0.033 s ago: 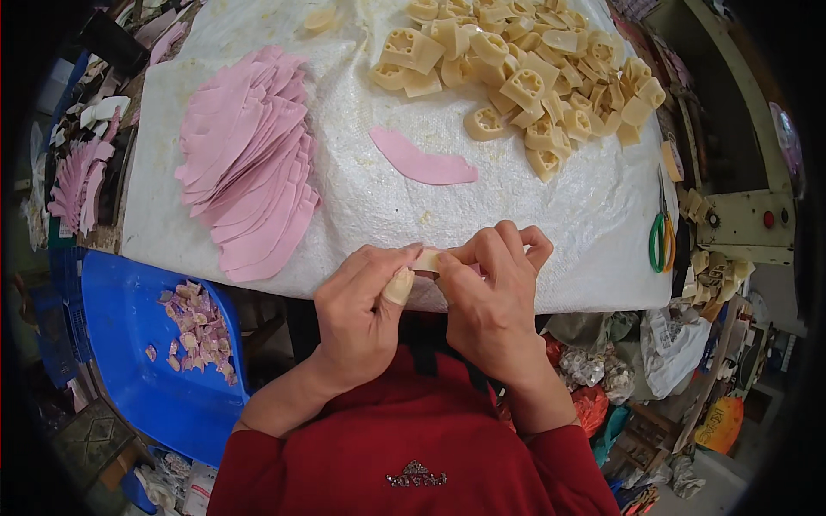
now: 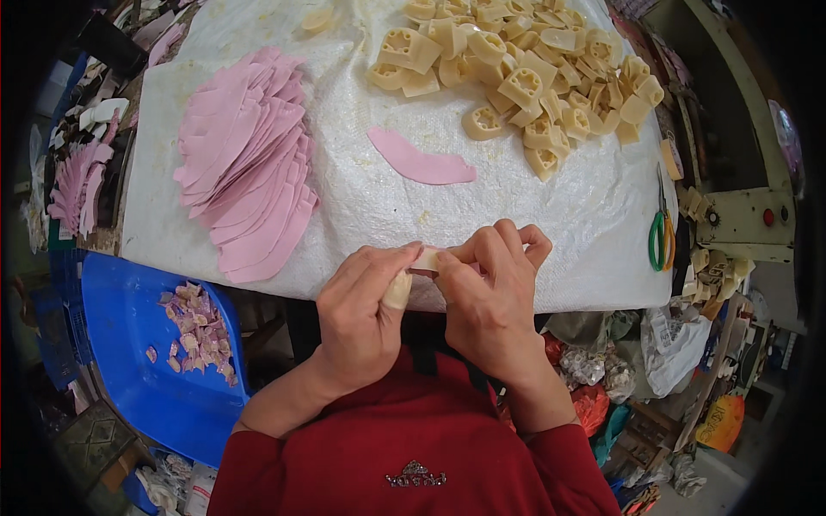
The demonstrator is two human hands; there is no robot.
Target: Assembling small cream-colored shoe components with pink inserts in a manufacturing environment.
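Near the front edge of the table, my left hand (image 2: 360, 297) and my right hand (image 2: 490, 301) meet at a small cream shoe heel (image 2: 428, 259). Both hands pinch it from either side; a pinkish edge shows on it, and the fingers hide most of its shape. A cream cover is wrapped round my left thumb. Just beyond the hands a single curved pink strip (image 2: 423, 158) lies flat. At the left is a fanned stack of pink pieces (image 2: 249, 163). A heap of cream plastic heels (image 2: 525, 86) with hollowed ends fills the far right.
White woven sheeting (image 2: 361, 206) covers the table. Green-and-yellow-handled scissors (image 2: 662, 236) lie at its right edge. A blue basin (image 2: 142, 361) holding pinkish scraps (image 2: 200, 331) stands at the lower left. Bags, including a white one (image 2: 675, 348), crowd the lower right.
The bit of the heel showing between my fingers looks pinker than before. My hands stay in nearly the same place.
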